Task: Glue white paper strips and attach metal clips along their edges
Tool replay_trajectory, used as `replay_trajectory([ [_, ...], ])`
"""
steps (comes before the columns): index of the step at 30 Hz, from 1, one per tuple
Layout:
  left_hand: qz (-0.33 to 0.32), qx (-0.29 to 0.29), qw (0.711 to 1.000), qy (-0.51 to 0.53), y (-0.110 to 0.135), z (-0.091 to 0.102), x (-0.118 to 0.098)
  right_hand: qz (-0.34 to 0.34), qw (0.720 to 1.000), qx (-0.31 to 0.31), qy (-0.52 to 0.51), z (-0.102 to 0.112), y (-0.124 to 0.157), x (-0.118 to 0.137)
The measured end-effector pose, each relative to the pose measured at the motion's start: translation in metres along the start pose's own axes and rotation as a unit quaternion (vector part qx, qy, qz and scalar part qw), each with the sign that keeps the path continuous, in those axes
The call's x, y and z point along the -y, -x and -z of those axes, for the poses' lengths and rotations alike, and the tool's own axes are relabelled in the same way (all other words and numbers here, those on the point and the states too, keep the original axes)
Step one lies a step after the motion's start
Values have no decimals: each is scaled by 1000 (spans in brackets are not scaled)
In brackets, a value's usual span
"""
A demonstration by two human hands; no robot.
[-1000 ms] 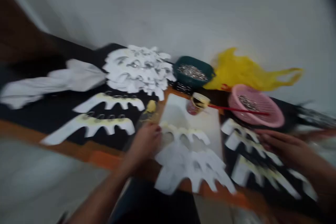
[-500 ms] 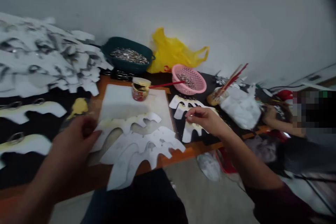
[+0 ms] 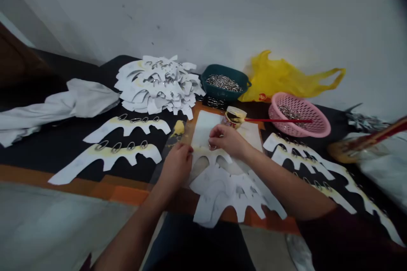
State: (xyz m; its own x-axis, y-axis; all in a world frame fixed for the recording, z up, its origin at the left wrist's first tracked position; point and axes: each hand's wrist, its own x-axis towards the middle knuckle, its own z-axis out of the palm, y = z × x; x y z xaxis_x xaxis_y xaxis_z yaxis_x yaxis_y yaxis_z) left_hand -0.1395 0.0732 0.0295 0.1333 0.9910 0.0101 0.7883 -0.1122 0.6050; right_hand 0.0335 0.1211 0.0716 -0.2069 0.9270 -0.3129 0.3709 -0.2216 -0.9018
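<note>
A white scalloped cut-out piece (image 3: 203, 152) with a yellowish glued edge lies before me on a pale sheet. My left hand (image 3: 178, 161) is closed at its left end, fingers curled on the edge. My right hand (image 3: 229, 140) pinches a small oval metal ring (image 3: 212, 146) right at the glued edge. Overlapping white cut-outs (image 3: 219, 190) without rings are fanned out below, toward my lap. Just beyond my right hand is a tub of yellow paste (image 3: 234, 117), a red stick (image 3: 276, 120) reaching from it to the pink basket.
Ringed cut-outs lie to the left (image 3: 127, 152) and right (image 3: 295, 156). Behind stand a heap of cut-outs (image 3: 152, 84), a green basin (image 3: 208, 89) of rings, a yellow bag (image 3: 280, 78) and a pink basket (image 3: 313, 120). A yellow paste lump (image 3: 179, 127) sits near my left hand.
My view has swung left. My right hand has moved from the ringed cut-outs on the right to the glued piece, bringing a ring against its edge. My left hand remains at that piece's left end.
</note>
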Motion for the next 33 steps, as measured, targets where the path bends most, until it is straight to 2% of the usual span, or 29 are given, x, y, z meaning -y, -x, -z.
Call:
replay_trajectory([
  [5,-7,-27,999,-35,5,-9,2,64,990,7,124,-16,-21,-6],
  [12,-17,-36,994,-101,14,-15,1,50,981,1,185,-18,-34,-21],
  [16,-28,-59,991,-114,17,-19,3,64,964,-5,257,-18,-35,-23],
  [19,-53,-88,986,-133,17,-20,7,72,954,-16,289,-18,-35,-24],
  [24,-154,-144,966,-147,17,-18,7,100,944,-22,315,-20,-36,-25],
  [28,-190,-117,964,-145,20,-21,2,118,938,-15,327,-20,-36,-25],
  [33,-192,-85,963,-170,23,-24,-1,132,934,-13,333,-20,-35,-24],
])
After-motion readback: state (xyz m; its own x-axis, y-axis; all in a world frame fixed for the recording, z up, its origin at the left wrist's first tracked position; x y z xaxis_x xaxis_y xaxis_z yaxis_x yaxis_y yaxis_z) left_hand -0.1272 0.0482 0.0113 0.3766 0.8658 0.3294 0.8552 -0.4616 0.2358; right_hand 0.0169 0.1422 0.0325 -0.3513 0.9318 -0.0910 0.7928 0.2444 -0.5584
